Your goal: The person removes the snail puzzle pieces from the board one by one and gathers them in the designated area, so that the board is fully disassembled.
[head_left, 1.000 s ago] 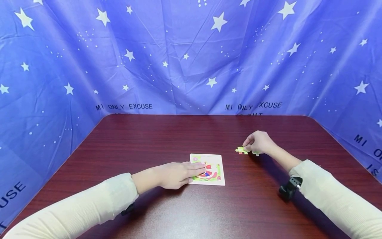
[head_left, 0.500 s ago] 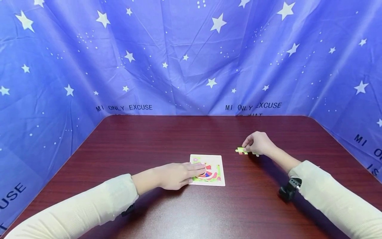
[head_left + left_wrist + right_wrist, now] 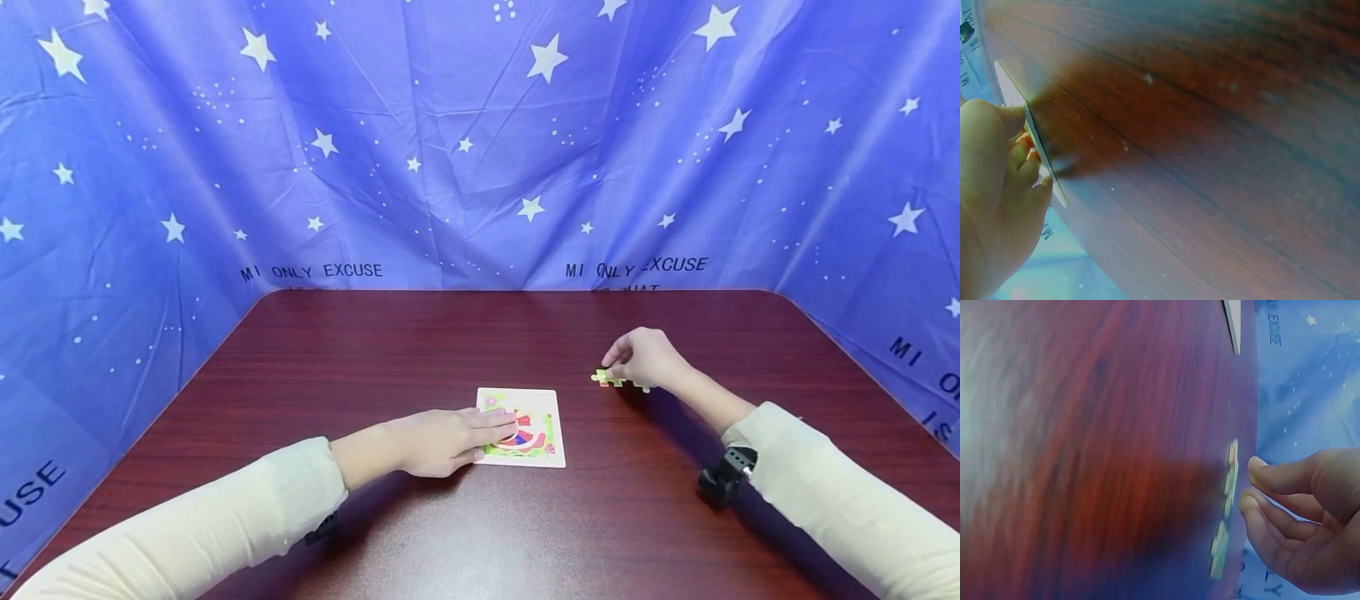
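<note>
A square puzzle board (image 3: 557, 400) with a pale rim and a colourful picture lies on the table. Resting flat across its left part is the left hand (image 3: 431, 442), fingers extended, covering some of the picture; the left wrist view shows that hand (image 3: 997, 187) at the board's edge (image 3: 1013, 87). Farther right, the right hand (image 3: 647, 358) hovers at several green puzzle pieces (image 3: 601, 377). In the right wrist view, thumb and fingers of this hand (image 3: 1310, 519) are bent with a small gap between them, beside the pieces (image 3: 1219, 550), with nothing visibly held.
The dark red-brown wooden table (image 3: 375, 333) reaches back to a blue curtain (image 3: 450, 192) with white stars and lettering, which also stands at both sides. A black wrist device (image 3: 723, 479) sits under the right sleeve.
The right hand has shifted slightly left over the green pieces, its fingers changing position a little. The left hand and the board have stayed put.
</note>
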Available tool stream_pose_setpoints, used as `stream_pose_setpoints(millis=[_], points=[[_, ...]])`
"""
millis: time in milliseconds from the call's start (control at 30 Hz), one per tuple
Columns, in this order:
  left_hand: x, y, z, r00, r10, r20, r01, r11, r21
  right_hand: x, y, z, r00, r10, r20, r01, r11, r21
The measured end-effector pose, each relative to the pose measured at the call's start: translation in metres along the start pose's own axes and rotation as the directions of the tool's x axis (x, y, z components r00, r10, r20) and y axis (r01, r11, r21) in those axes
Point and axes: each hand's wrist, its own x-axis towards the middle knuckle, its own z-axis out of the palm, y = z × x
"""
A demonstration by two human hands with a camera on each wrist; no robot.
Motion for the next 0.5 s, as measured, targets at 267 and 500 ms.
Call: stream_pose_setpoints(millis=[267, 500], points=[[0.0, 0.0, 0.0, 0.999, 0.032, -0.009, -0.032, 0.999, 0.018, 0.003, -0.029, 0.017, 0.995, -0.094, 0.025, 0.092, 0.995, 0.046], [0.0, -0.002, 0.0, 0.999, 0.048, -0.019, -0.047, 0.998, 0.032, 0.003, -0.06, 0.035, 0.975, -0.218, 0.047, 0.215, 0.974, 0.073]])
